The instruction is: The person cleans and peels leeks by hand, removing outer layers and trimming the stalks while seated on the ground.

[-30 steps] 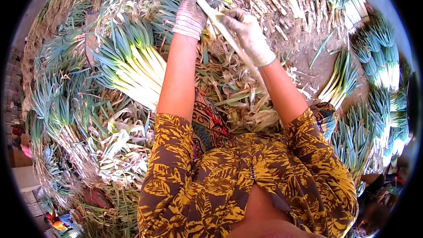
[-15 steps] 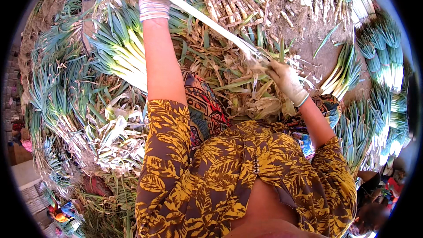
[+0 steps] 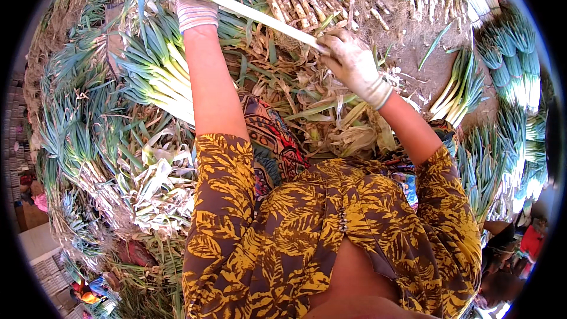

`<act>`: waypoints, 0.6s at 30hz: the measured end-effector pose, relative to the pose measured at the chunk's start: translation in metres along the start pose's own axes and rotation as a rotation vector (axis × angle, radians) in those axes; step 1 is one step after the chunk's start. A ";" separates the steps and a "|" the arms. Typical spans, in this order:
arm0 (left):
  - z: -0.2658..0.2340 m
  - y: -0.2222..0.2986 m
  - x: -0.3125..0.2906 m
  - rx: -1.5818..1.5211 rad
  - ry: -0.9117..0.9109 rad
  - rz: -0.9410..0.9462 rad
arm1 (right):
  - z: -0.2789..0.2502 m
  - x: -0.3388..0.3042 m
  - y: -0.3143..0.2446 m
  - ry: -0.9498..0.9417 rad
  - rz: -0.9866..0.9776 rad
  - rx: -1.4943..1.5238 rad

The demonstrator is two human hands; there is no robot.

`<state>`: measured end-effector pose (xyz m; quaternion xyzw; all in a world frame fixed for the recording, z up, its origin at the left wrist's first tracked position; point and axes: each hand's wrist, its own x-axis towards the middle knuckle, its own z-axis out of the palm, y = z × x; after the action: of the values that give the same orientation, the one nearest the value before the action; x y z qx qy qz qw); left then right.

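A long green onion (image 3: 266,19) stretches slantwise across the upper middle, green leaves at the upper left and white end at the right. My left hand (image 3: 196,7), in a pale glove with a striped cuff, is closed around it near the leaves. At the white root end, the fingers of my right hand (image 3: 353,66), in a soiled whitish glove, pinch the stalk. The root tip is hidden under those fingers. Beside my left forearm lies a heap of clean green onions (image 3: 168,77) with pale stalks and green tops.
Peeled dry leaves (image 3: 348,127) litter the ground before my lap. Unpeeled green onions (image 3: 301,3) lie at the far side. A small pile (image 3: 458,91) sits at the right, near stacked tied bundles (image 3: 514,71). Whitish peelings (image 3: 159,183) are heaped at the left.
My right hand has moved up and leftward onto the white end of the green onion; loose strands and something thin near its fingers no longer show. My left hand has shifted slightly left and down.
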<state>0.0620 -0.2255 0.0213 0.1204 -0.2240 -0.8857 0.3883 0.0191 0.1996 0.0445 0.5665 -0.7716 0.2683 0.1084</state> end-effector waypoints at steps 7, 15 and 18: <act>-0.019 0.013 0.007 -0.102 -0.102 -0.023 | 0.010 -0.046 0.026 -0.294 0.067 -0.069; 0.006 0.012 -0.028 -0.116 -0.177 -0.038 | -0.019 -0.098 0.055 -0.689 0.484 0.181; 0.002 0.015 -0.031 -0.335 -0.347 -0.172 | -0.015 -0.050 0.041 -0.349 0.423 0.711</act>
<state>0.0914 -0.2110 0.0315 -0.0807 -0.1260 -0.9478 0.2817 -0.0045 0.2575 0.0213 0.4350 -0.7371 0.4333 -0.2823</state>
